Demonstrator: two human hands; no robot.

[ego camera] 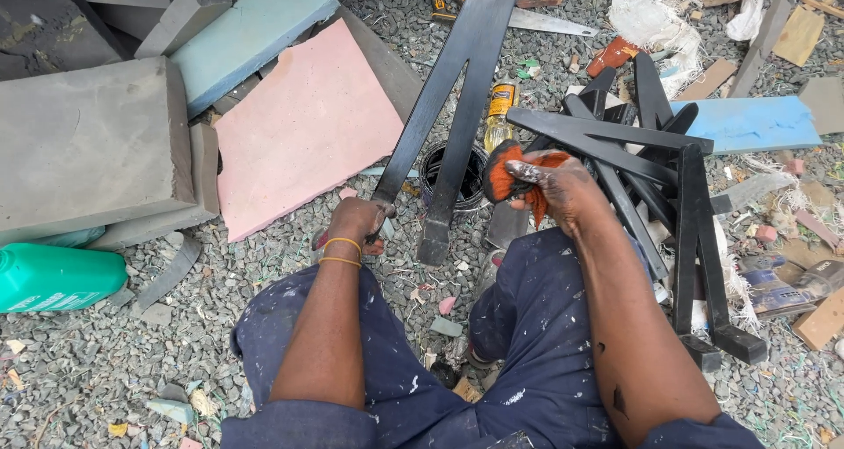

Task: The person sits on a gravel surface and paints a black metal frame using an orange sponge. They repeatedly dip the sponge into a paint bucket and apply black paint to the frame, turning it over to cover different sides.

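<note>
- The left hand (356, 223) sits just left of centre, arm reaching straight up from the lap at 6 o'clock, wrist ringed by two yellow bands. Its fingers are clenched round the lower end of a black wooden frame piece (457, 88).
- That frame piece is forked: two black bars run from the top edge at 12 o'clock down towards the centre, one ending in the left hand, the other resting its foot on the gravel (105, 361) just right of that hand.
- The right hand (558, 185) is right of centre, forearm coming in from 5 o'clock, wrist bent inward. It grasps an orange rag (503, 175) bunched against the palm; fingers are smeared dark.
- A black paint tin (448, 178) stands behind the forked bars, between the two hands, partly hidden by them.
- A small bottle of yellowish liquid (499, 115) lies just beyond the tin.
- At 3 o'clock a stack of black frame pieces (651, 167) lies crossed, touching the right forearm's far side.
- At 10 o'clock lie foam slabs: pink (303, 124), pale blue (251, 31), grey (88, 146).
- A green plastic bottle (53, 277) lies at 9 o'clock.
</note>
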